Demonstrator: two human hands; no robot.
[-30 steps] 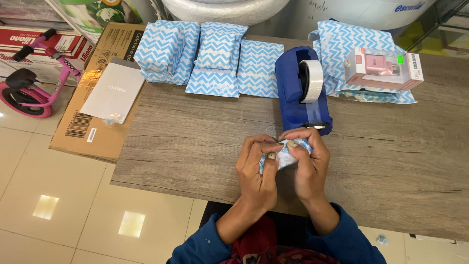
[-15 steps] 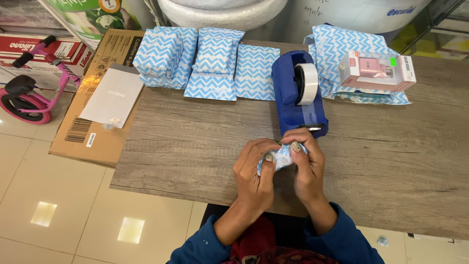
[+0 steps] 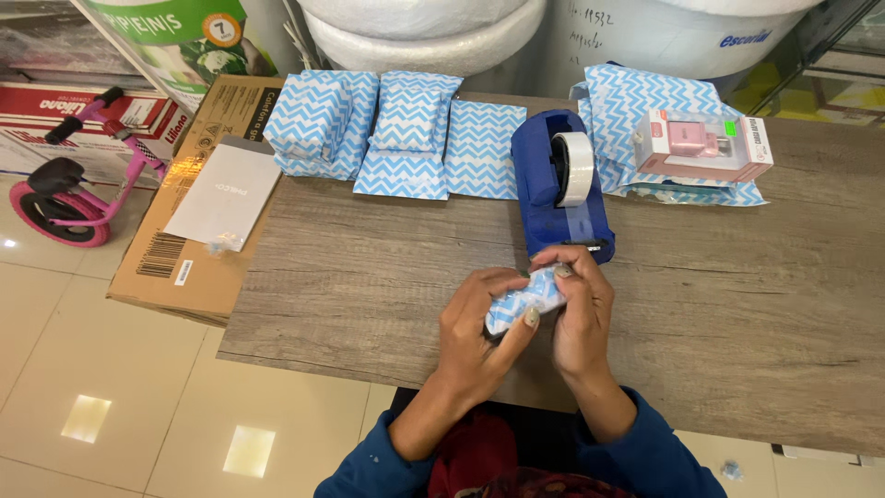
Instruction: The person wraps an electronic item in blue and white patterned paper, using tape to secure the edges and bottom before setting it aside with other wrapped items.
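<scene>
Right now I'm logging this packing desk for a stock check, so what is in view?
small wrapped parcel: one, blue-white zigzag, in both hands
tape dispenser: one, blue, beyond the hands
wrapped packets: several, blue-white zigzag, far edge
boxed pink gadget: one, on the right-hand wrapping
table: one, grey wood
flat cardboard box: one, brown, on the floor at the left
balance bike: one, pink, far left
left hand: grip on parcel
right hand: grip on parcel

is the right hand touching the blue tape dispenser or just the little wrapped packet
Cannot tell. In the head view the right hand grips the small chevron-wrapped packet, but its fingertips overlap the blue tape dispenser front edge, hiding any gap.
</scene>
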